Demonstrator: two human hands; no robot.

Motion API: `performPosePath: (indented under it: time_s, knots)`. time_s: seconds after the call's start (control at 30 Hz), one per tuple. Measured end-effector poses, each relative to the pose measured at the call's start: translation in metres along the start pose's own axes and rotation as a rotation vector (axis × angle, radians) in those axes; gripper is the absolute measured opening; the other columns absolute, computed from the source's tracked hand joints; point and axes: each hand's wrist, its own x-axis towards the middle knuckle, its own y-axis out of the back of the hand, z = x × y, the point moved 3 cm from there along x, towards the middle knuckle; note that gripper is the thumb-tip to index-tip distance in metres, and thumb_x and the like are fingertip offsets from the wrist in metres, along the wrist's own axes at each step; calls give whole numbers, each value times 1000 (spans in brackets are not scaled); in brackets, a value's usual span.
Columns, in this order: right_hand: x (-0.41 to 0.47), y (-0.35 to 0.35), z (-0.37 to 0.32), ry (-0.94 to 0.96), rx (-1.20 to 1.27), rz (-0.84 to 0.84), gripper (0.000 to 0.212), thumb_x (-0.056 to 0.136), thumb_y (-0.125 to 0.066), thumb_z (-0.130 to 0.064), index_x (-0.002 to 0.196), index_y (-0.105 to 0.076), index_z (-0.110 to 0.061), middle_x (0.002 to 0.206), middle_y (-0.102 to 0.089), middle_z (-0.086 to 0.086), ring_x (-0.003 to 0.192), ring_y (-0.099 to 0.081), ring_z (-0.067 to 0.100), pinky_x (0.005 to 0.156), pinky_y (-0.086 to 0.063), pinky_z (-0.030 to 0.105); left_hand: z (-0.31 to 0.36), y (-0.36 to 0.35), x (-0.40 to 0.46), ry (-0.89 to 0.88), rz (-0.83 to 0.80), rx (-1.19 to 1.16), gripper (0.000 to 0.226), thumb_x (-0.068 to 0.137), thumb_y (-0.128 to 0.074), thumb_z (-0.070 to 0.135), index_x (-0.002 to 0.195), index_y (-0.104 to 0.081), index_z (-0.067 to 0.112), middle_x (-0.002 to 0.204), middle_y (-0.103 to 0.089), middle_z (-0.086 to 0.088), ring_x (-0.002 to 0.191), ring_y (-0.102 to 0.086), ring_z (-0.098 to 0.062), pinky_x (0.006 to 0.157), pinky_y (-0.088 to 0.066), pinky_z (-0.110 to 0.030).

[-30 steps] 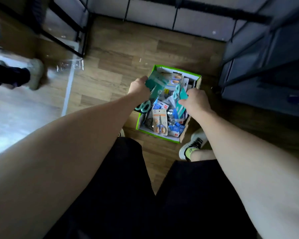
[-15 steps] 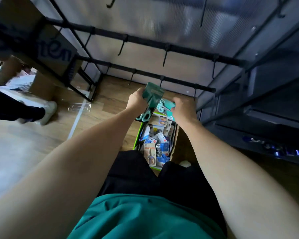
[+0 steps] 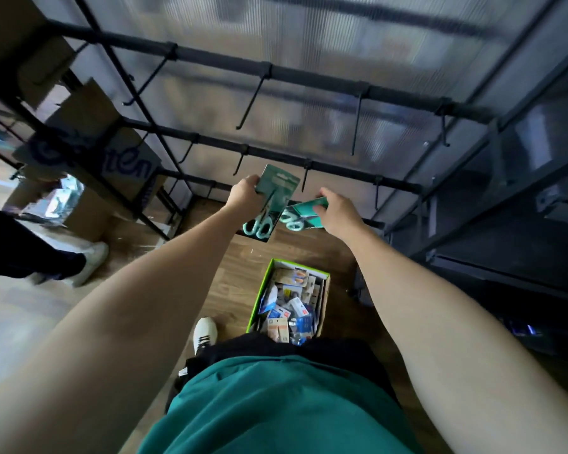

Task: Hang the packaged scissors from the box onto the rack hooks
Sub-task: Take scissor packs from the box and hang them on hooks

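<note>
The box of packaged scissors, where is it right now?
The box sits open on the wood floor, low in the head view, between the person's forearms, below both hands.

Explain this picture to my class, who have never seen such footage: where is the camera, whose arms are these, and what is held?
The camera sits on a person's head, looking down, so both bare arms are their own. The left hand grips an upright teal card pack of mint-handled scissors; the right hand holds a second teal scissors pack, tilted sideways. Ahead stands a black metal rack with thin hooks, all bare. On the wooden floor lies a green-edged cardboard box full of more packs.
</note>
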Motion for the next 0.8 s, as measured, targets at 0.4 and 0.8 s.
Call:
performPosePath:
  time_s: [0.4,0.8]
  knots:
    - [3,-3,-42,-230,-125,-262,42,88,-69,-7,119,-43,-18,123,-58,8,98,-63,23,79,-58,38,-28,30,21,-41,-115,-120,37,87,-49,1,120,-59,16,108,-68,-10,96,-65,-29,82,-57,-38]
    - [-18,-17,-96,-414,194,226,41,79,-77,-5,116,-63,-11,114,-67,13,94,-67,27,72,-56,33,-56,80,44,-185,-315,-32,25,87,-58,6,111,-61,14,100,-68,-10,87,-65,-30,70,-56,-34]
